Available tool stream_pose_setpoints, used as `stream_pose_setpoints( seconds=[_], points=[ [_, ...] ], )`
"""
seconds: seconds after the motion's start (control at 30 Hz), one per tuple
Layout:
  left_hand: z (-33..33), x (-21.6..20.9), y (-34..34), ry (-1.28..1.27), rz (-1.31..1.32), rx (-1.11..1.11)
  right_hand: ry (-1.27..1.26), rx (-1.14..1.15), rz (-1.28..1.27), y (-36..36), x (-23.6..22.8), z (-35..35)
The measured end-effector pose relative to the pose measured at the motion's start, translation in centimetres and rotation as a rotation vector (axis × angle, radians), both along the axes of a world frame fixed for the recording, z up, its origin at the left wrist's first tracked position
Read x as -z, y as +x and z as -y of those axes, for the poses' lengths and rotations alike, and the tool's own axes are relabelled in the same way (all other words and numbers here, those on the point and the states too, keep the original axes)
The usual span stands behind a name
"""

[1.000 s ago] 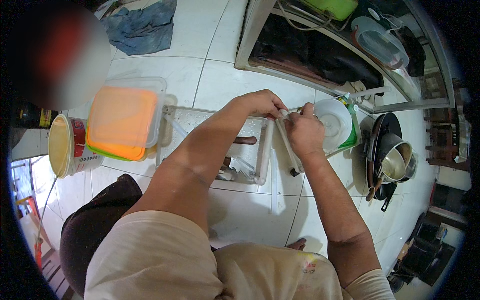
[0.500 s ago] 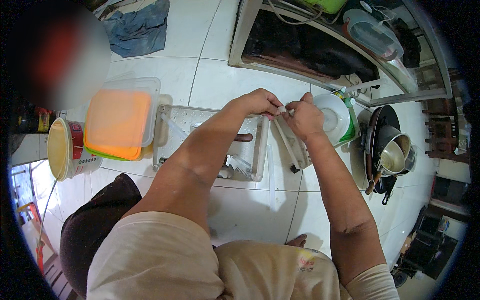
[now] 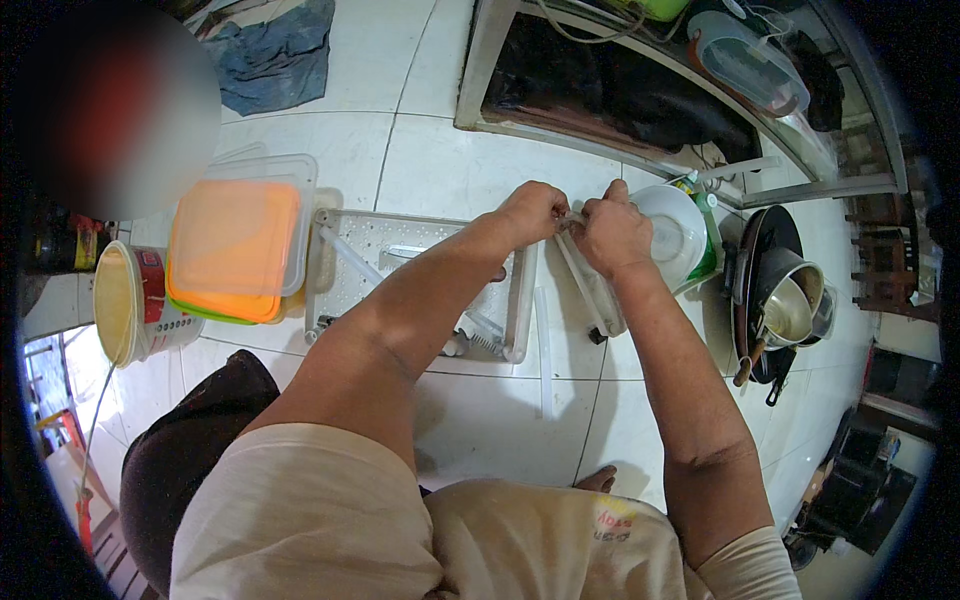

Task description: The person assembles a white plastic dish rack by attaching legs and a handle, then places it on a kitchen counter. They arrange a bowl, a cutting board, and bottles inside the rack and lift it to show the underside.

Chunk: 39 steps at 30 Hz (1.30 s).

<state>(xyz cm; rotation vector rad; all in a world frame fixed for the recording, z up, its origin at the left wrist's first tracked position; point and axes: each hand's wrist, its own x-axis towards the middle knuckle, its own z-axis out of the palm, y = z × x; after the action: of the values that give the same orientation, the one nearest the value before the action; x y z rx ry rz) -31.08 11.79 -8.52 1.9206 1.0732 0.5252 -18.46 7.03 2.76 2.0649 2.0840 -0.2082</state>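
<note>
While the right hand (image 3: pixel 614 236) grips a pale frame (image 3: pixel 579 285) right of centre, the left hand (image 3: pixel 536 212) has curled inward, hold unclear, so both work its top end

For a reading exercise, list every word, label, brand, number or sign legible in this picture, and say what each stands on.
No text is quoted here; these are the places where print shows:
Beige shirt: small red and dark lettering at the front, too small to read reliably.
Bucket: red-and-white printed side, too small to read.
Dark container at far left: yellow-and-red label, too blurred to read.
</note>
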Motion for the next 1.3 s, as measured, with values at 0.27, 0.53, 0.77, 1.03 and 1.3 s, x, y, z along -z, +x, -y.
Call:
stream_pose_setpoints(
  seconds=[0.27,0.53,0.77,1.03,1.3],
  points=[
    [-1.1,1.1,0.8,-0.47,-0.053,-0.05,0.0,-0.062,0.0,0.2,0.9,-0.1],
    [-2.0,0.2,2.8,-0.266,-0.41,0.184,0.018,-0.032,-0.023,1.0,0.6,0.1],
    [-1.5,0.2,2.9,-0.299,-0.378,-0.012,0.03,-0.053,0.012,1.6,1.2,0.2],
    [-2.5,0.6,2.8,-0.304,-0.37,0.221,-0.062,-0.116,0.064,2.9,1.7,-0.3],
    [-1.6,-0.5,3.7,-0.278,-0.47,0.066,-0.098,-0.193,0.104,2.4,0.5,0.0]
  ],
)
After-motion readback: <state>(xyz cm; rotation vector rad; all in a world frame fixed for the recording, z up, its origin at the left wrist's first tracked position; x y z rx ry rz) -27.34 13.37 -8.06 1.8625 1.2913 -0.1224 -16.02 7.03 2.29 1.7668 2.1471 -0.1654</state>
